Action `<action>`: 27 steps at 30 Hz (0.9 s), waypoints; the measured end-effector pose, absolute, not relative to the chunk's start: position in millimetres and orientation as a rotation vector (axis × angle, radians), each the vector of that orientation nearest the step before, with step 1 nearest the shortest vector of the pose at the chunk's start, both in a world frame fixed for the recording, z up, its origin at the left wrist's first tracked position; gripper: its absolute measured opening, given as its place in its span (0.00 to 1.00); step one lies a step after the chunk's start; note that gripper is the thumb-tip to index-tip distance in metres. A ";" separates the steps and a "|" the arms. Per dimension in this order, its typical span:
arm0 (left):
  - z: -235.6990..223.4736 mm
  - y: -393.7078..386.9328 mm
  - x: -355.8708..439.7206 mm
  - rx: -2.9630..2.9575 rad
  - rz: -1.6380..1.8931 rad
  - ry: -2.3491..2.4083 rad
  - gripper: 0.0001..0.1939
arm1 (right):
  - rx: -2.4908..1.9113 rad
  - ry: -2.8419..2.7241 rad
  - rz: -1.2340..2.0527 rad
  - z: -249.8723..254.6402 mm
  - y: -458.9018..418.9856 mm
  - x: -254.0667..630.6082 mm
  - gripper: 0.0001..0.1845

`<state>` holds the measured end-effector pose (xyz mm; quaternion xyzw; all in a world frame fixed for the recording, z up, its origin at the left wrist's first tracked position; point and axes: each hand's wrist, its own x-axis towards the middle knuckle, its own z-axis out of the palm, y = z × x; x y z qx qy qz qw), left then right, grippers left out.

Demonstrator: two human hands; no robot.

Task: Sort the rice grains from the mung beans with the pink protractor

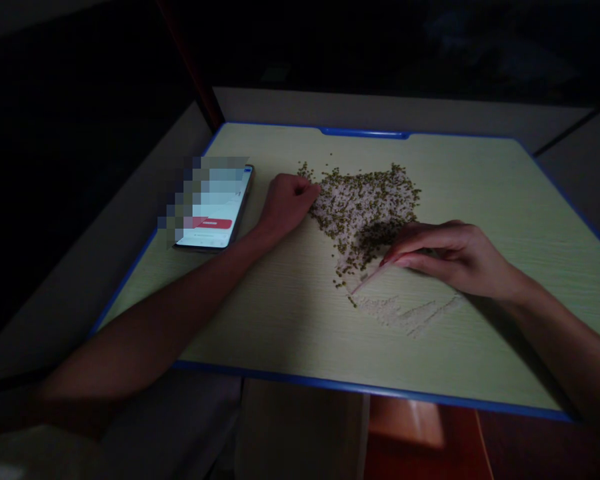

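A mixed pile of small green beans and white rice-like grains (365, 200) spreads over the middle of the table. My right hand (445, 257) pinches a thin pale stick (367, 280) between thumb and fingers at the pile's near right edge. The stick's tip touches down near a few green beans. Below it lies a separate patch of white grains (400, 313), drawn out in streaks. My left hand (290, 203) rests curled closed on the table against the pile's left edge; whether anything is inside its fingers is hidden.
A phone (213, 210) with a lit screen, partly blurred out, lies on the left of the table. The pale table (270, 313) has a blue rim and a blue handle-like strip (365, 134) on its far edge. Dark panels stand beyond it.
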<state>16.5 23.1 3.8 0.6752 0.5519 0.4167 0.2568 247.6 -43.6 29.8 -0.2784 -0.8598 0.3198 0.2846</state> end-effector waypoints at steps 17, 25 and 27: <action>2.1 25.2 16.1 1.842 1.130 1.498 0.20 | -0.750 -2.308 0.972 29.8 -44.6 250.8 0.04; 2.6 24.5 16.8 1.840 1.142 1.504 0.20 | -0.711 -2.318 1.017 29.3 -46.7 248.5 0.04; 3.3 24.0 16.9 1.835 1.133 1.506 0.20 | -0.704 -2.325 1.026 29.5 -47.2 248.1 0.04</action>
